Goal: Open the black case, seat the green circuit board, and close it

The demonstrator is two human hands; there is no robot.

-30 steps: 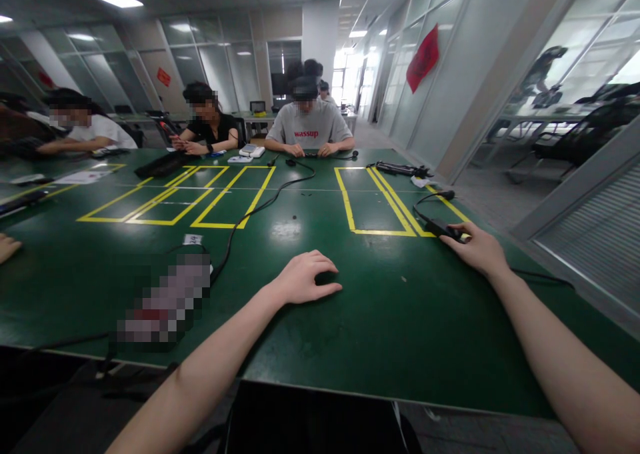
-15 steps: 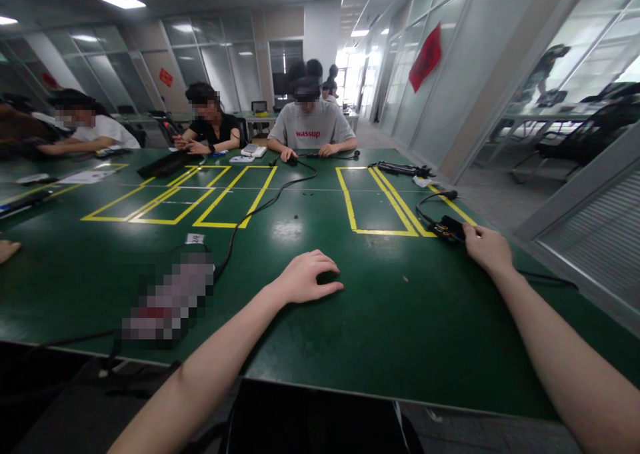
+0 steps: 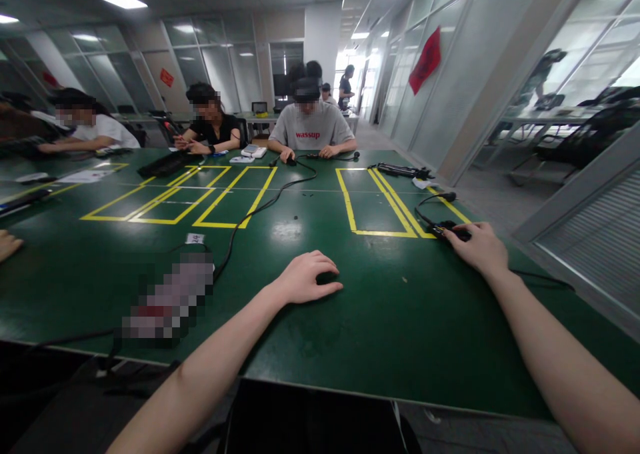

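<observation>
- Reaching out to the right, the right hand lies over a small black device with its fingertips on top. I can't tell if the fingers actually close round it or just rest there.
- That black device sits on the green table, right at the near right corner of a yellow tape box. It's close to the table's right edge, so there's not much room on that side before the drop-off.
- A thin black cable loops away from the device toward the far side, just beside the tape line.
- The left hand is palm down on bare table about mid-width, fingers loosely curled, nothing in it.
- Between the two hands it's just plain green surface. Same goes for the strip from the hands back to the near edge.
- Left of the left hand there's a blurred-out object with a black cord snaking off toward the far side. It's near the hand but not touching it.
- Another person's hand pokes in at the far left edge of the view, well apart.
- Across the table a person in a grey shirt has both hands at the far edge.
</observation>
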